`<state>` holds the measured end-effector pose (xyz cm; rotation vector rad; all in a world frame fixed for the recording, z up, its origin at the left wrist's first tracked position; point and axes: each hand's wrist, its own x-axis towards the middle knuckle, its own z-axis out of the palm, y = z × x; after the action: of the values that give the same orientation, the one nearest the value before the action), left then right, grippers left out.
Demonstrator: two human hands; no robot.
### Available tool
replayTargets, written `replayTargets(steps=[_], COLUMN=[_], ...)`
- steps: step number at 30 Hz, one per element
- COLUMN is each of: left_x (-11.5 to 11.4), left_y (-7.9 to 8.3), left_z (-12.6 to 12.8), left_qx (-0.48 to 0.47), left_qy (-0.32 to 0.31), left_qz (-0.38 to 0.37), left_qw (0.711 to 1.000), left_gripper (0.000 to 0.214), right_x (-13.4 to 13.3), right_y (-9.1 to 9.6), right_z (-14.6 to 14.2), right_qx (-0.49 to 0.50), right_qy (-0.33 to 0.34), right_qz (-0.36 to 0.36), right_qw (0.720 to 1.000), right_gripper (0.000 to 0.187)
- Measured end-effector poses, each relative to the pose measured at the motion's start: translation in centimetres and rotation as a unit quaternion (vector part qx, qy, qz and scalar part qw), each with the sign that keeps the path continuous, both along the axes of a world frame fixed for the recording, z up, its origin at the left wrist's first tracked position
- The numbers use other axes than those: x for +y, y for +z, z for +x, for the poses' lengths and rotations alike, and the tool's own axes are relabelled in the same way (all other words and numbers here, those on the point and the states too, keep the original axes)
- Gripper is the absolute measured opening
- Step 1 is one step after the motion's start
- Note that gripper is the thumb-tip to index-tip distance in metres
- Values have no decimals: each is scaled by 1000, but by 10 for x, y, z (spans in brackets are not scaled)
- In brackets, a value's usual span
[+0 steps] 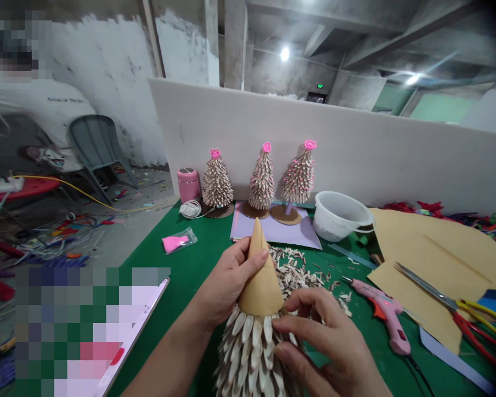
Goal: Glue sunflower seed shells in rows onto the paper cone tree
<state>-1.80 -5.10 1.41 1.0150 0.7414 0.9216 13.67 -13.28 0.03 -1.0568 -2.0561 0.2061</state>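
Note:
In front of me stands a tan paper cone (258,292), its lower part covered in overlapping rows of pale sunflower seed shells (248,358). My left hand (231,275) wraps round the bare upper part of the cone, thumb across its front. At the cone's right side, my right hand (326,336) has its thumb and fingertips closed at a shell in the top row. A heap of loose shells (295,273) lies behind the cone, partly hidden by it and my right hand. A pink glue gun (382,309) rests on the right.
Three finished shell trees (217,184) with pink tops stand at the back, beside a pink cup-like container (188,185). A white bucket (341,212), tan paper (434,259) and scissors (450,303) are on the right. A bag of pink bits (179,240) and a tablet-like device (138,325) lie left.

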Motion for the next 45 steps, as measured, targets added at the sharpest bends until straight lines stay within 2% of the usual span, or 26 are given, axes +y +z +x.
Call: replayTargets(steps=[9, 11, 15, 21, 31, 45], left_x=[0, 0, 1, 2, 1, 3], left_y=[1, 1, 0, -4, -3, -6], left_z=[1, 1, 1, 1, 1, 0], left_qx=[-3, -5, -9, -6, -5, 0], left_qy=[-1, -2, 1, -4, -8, -18], left_qz=[0, -2, -13, -5, -5, 10], left_qw=[1000, 1000, 1000, 1000, 1000, 1000], left_gripper=[22, 22, 23, 23, 22, 22], right_x=[-4, -4, -4, -3, 2, -1], right_y=[-1, 1, 3, 1, -2, -6], right_z=[7, 11, 17, 17, 17, 12], right_qx=[32, 10, -33, -47, -66, -30], right_qy=[12, 13, -10, -1, 0, -21], right_qz=[-21, -27, -21, -24, 28, 12], right_qw=[999, 1000, 999, 999, 997, 999], right_gripper=[29, 31, 28, 23, 23, 21])
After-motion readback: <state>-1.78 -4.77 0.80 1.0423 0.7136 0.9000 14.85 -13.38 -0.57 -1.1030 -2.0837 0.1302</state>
